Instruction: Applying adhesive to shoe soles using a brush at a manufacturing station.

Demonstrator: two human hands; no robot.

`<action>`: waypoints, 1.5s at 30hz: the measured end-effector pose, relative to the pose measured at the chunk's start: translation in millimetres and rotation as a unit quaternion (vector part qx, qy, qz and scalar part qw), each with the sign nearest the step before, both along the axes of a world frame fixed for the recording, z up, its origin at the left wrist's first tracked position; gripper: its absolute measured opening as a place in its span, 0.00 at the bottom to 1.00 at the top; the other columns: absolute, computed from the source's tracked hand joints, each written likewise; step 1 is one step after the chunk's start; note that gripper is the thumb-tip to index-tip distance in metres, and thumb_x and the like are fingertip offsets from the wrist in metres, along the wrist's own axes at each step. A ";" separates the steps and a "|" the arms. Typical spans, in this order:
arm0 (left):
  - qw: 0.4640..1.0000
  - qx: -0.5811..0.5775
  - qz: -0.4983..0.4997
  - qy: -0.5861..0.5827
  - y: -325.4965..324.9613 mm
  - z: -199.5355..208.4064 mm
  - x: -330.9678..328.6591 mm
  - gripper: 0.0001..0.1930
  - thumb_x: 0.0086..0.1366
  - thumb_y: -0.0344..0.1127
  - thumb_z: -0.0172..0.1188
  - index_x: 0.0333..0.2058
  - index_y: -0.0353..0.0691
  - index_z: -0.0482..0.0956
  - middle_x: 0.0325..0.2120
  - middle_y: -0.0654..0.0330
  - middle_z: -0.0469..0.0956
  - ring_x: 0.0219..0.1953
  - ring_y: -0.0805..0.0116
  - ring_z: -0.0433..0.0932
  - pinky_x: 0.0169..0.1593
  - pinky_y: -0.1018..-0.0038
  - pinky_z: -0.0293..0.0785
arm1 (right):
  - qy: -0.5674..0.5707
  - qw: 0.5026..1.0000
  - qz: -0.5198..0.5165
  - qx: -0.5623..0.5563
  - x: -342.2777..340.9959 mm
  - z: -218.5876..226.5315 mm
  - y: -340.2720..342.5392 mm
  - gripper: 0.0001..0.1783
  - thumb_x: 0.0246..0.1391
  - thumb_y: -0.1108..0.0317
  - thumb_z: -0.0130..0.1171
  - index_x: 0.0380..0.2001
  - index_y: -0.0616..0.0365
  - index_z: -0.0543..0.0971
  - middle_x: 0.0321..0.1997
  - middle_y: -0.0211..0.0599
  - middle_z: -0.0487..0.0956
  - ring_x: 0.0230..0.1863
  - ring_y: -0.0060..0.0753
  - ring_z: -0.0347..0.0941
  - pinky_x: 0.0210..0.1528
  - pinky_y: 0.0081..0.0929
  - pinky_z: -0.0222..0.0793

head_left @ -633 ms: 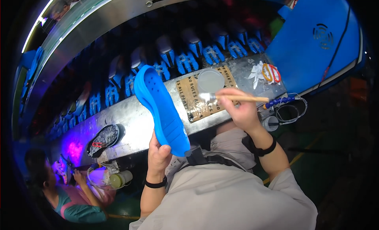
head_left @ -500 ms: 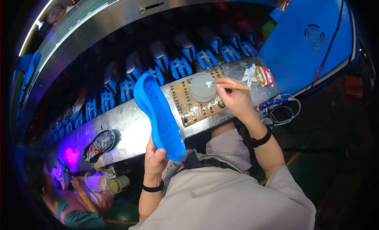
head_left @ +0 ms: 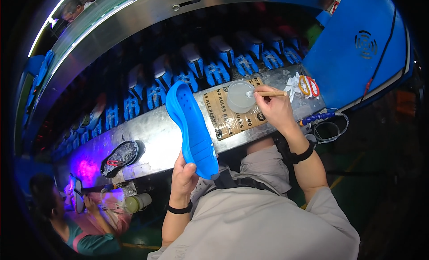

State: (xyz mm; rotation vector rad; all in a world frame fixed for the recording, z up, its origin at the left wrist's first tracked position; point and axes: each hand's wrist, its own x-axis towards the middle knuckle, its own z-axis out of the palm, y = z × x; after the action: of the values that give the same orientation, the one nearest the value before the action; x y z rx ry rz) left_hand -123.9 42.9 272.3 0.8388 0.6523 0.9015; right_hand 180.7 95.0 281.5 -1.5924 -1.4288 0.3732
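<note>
My left hand (head_left: 184,177) grips a blue shoe sole (head_left: 195,130) by its lower end, the thumb on its edge. The sole is tilted up, its inner face with small holes and ridges towards me. In my right hand (head_left: 277,110) is a brush (head_left: 273,94) with a wooden handle, pinched near its bristles. Its white tip is over or inside a round translucent tub (head_left: 237,107); whether it touches the bottom I cannot tell. The tub stands on a brown printed cardboard piece (head_left: 219,121) covered with clear film or tape.
Several blue clamps (head_left: 216,72) line the metal bench (head_left: 154,126). Scissors (head_left: 314,86) lie on white scraps at the right, near a blue machine panel (head_left: 348,41) and a blue jointed hose (head_left: 317,117). A black tray (head_left: 138,150) is left; a co-worker (head_left: 85,233) sits lower left.
The whole view has shifted, so the bench and things appear farther right. My right hand has turned slightly, levelling the brush handle. The co-worker's hand and a shoe have moved.
</note>
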 end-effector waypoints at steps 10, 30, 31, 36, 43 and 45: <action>1.000 -0.022 -0.017 0.005 -4.5 6.1 0.8 0.49 0.59 0.57 0.69 0.66 0.30 0.56 0.54 0.46 0.73 0.50 0.55 0.80 0.50 0.61 0.81 | 0.143 0.968 0.186 0.086 -41.6 12.5 -20.8 0.09 0.55 0.73 0.63 0.40 0.64 0.84 0.31 0.39 0.84 0.31 0.29 0.77 0.35 0.27 0.72; 0.999 -0.042 -0.017 -0.002 -9.6 13.5 1.8 0.50 0.56 0.59 0.71 0.64 0.27 0.60 0.50 0.46 0.76 0.48 0.56 0.81 0.53 0.58 0.80 | 0.003 0.957 0.243 0.156 -65.0 12.9 -52.0 0.10 0.46 0.78 0.66 0.35 0.65 0.83 0.28 0.42 0.82 0.28 0.40 0.77 0.33 0.32 0.73; 0.999 -0.039 -0.018 -0.004 -8.1 13.1 0.3 0.50 0.56 0.59 0.71 0.64 0.27 0.60 0.50 0.46 0.76 0.48 0.56 0.81 0.53 0.58 0.80 | 0.018 0.959 0.243 0.145 -67.0 12.3 -53.8 0.10 0.47 0.78 0.66 0.35 0.64 0.83 0.28 0.42 0.82 0.27 0.40 0.77 0.32 0.32 0.73; 0.999 -0.029 -0.027 0.004 -4.3 11.0 -5.6 0.50 0.57 0.61 0.70 0.64 0.27 0.59 0.51 0.43 0.76 0.49 0.53 0.82 0.52 0.55 0.82 | 0.038 0.959 0.248 0.130 -69.9 12.5 -59.3 0.09 0.47 0.78 0.65 0.35 0.65 0.83 0.28 0.41 0.82 0.27 0.40 0.77 0.32 0.32 0.73; 1.000 -0.023 -0.004 0.005 -8.7 8.3 -7.5 0.50 0.57 0.62 0.69 0.63 0.27 0.59 0.50 0.44 0.76 0.48 0.54 0.82 0.50 0.58 0.83 | 0.059 0.960 0.257 0.091 -76.8 18.7 -73.8 0.08 0.47 0.77 0.65 0.34 0.64 0.83 0.27 0.40 0.82 0.26 0.40 0.77 0.31 0.32 0.73; 0.999 -0.012 0.028 0.021 -9.1 7.0 -7.6 0.50 0.58 0.62 0.68 0.63 0.27 0.60 0.50 0.44 0.77 0.47 0.55 0.82 0.48 0.62 0.83 | 0.065 0.960 0.257 0.091 -79.3 20.5 -76.1 0.08 0.47 0.77 0.65 0.34 0.64 0.83 0.27 0.40 0.82 0.26 0.39 0.77 0.31 0.32 0.73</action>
State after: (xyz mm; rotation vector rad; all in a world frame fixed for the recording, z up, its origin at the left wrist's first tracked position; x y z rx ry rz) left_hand -131.5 33.8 279.4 0.8223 0.7247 0.9267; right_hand 101.4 18.9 302.0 -1.0160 -1.7099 0.6154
